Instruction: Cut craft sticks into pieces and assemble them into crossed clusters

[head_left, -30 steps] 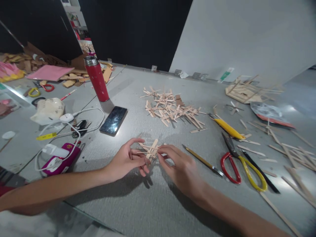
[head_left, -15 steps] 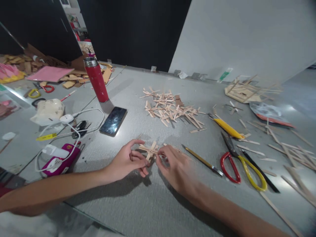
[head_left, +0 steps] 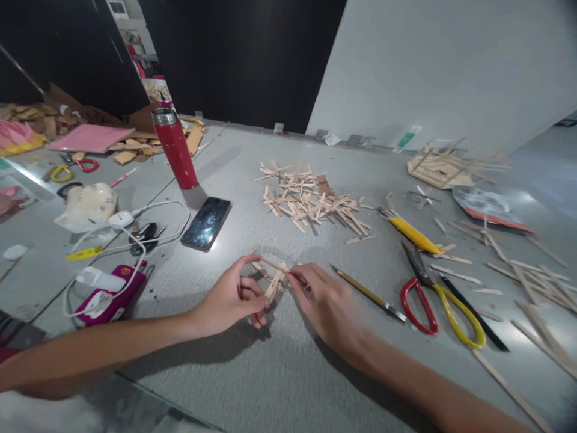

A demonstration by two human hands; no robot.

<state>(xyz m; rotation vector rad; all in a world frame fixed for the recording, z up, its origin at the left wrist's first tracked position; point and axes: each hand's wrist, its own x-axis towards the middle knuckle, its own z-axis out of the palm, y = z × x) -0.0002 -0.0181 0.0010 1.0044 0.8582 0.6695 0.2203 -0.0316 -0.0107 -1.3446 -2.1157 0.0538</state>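
Between my hands is a small crossed assembly of flat wooden sticks (head_left: pixel 276 285), just above or on the grey table. My left hand (head_left: pixel 234 296) curls around its left side, thumb and bent fingers at the lower end, with the index finger stretched over the top. My right hand (head_left: pixel 327 297) is closed in a pinch on a thin wooden stick (head_left: pixel 273 264), which slants across the top of the assembly toward my left index fingertip. Fingers partly hide the joints of the assembly.
Beyond my hands lies a pile of short sticks (head_left: pixel 311 198). To the right are a craft knife (head_left: pixel 369 293), scissors (head_left: pixel 421 273), a yellow-handled tool (head_left: pixel 415 234) and longer strips. A phone (head_left: pixel 206 224), red bottle (head_left: pixel 175 147) and cabled purple power bank (head_left: pixel 112 294) are left.
The thin stick in my right hand has tilted, its left end now raised to my left index fingertip. My right hand has shifted slightly; my left hand stays almost in place.
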